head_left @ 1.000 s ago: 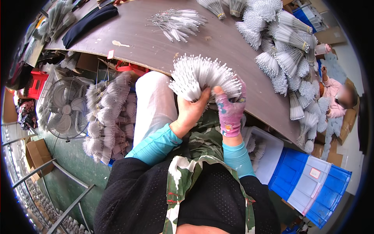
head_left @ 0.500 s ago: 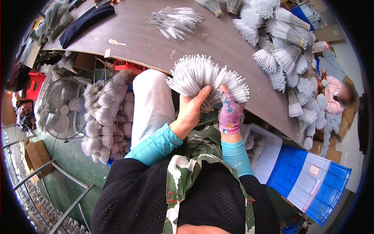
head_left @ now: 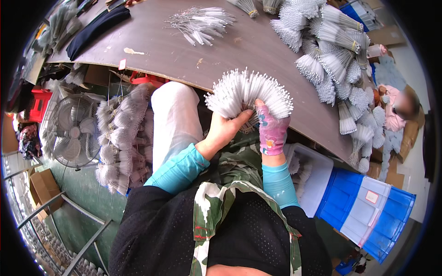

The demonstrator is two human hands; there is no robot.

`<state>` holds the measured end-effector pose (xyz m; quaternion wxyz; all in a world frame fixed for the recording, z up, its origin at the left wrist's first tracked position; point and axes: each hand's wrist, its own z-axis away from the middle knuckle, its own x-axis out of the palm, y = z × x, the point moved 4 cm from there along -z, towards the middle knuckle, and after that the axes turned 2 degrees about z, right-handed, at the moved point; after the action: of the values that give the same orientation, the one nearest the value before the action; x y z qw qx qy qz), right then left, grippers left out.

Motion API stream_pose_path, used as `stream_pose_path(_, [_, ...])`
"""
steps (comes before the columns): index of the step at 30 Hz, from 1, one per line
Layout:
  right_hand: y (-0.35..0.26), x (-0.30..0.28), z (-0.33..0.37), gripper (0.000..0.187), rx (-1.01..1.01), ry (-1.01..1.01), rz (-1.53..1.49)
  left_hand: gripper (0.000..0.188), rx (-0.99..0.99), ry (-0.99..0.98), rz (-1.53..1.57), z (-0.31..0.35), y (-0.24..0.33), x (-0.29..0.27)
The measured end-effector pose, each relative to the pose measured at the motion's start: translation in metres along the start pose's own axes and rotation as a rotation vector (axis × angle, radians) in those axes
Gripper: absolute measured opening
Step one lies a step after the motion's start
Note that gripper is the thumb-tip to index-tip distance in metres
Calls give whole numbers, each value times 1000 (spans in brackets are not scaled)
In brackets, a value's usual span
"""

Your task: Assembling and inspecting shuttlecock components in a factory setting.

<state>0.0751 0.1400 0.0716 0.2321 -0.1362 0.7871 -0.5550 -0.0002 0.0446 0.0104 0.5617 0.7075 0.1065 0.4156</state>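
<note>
A fanned bundle of thin white-bristled wire brushes [head_left: 248, 92] is held over my lap, close to the near edge of the brown table [head_left: 177, 60]. My left hand [head_left: 226, 131] is bare and closed around the lower left of the bundle, thumb pressed across its stems. On the other side my right hand [head_left: 272, 129], in a pink patterned fingerless glove, grips the bundle with its thumb up against the bristles. Both palms hide much of the wire stems. Farther back on the table lies a loose pile of similar brushes [head_left: 201, 23].
Tied brush bundles [head_left: 338, 60] are heaped along the table's right side. A fan [head_left: 73, 131] and hanging brush bundles [head_left: 122, 138] stand at the left. Blue and white crates [head_left: 368, 211] sit at lower right, by a grey bin [head_left: 317, 184]. Another person [head_left: 393, 108] is at far right.
The fan of brushes has closed up into a rounder arc between my hands. My left thumb has shifted slightly right and lower on the stems.
</note>
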Motion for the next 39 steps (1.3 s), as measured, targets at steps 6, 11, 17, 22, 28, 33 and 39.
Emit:
stream_pose_path(6, [8,-8,1,33,151,-7,-107,37,-127,-39,76,2,2,0])
stream_pose_path(11, [11,-3,3,39,90,-193,-6,37,-44,-226,-50,1,3,1])
stream_pose_path(17, [14,-12,-3,37,13,7,51,53,266,-423,-553,-4,37,23])
stream_pose_path(22, [24,-21,-12,28,-138,135,-186,73,497,-507,-575,-25,26,41])
stream_pose_path(28, [13,-35,-24,55,-130,-43,-92,89,-105,-425,-55,-56,-2,38])
stream_pose_path(33, [7,-74,-36,60,-240,-127,107,75,236,-194,-440,-73,10,17])
stream_pose_path(39, [-59,-48,-101,28,-401,66,-62,62,317,-246,-533,-78,10,14])
